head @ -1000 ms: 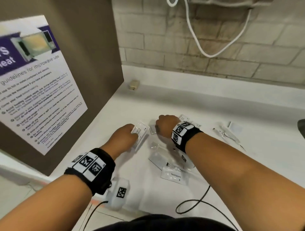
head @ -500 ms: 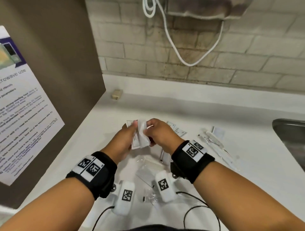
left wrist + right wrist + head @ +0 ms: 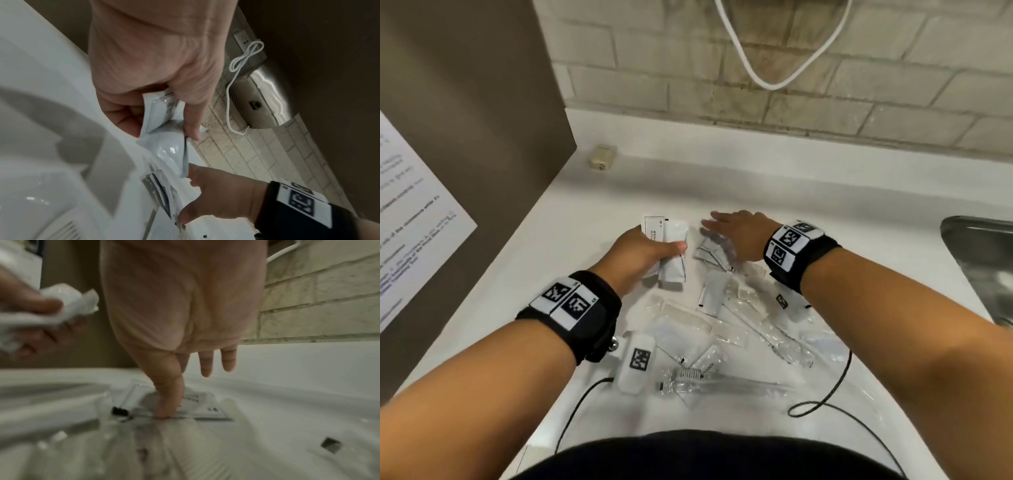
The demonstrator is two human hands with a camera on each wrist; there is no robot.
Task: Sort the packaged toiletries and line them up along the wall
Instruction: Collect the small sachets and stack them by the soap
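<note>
My left hand (image 3: pixel 645 255) grips two white sachets (image 3: pixel 671 250) above the white counter (image 3: pixel 585 222); the left wrist view shows thumb and fingers curled round these sachets (image 3: pixel 164 129). My right hand (image 3: pixel 736 233) hovers with straight fingers over more white sachets (image 3: pixel 710 251), and its thumb (image 3: pixel 166 402) touches a printed sachet (image 3: pixel 197 404). Nearer me lie several clear-wrapped items: a comb (image 3: pixel 685 313), a toothbrush (image 3: pixel 709 378) and a white sachet (image 3: pixel 712 293).
A brick wall (image 3: pixel 791 102) with a white upstand runs along the counter's back. A brown panel with a notice (image 3: pixel 482 137) closes the left side. A beige socket (image 3: pixel 602 157) sits in the back corner. A steel sink (image 3: pixel 983 260) lies right. Black cables (image 3: pixel 825 397) trail near me.
Half a second ago both hands held sachets together. Now the right hand has let go and moved right over the sachets on the counter; the left keeps its two sachets.
</note>
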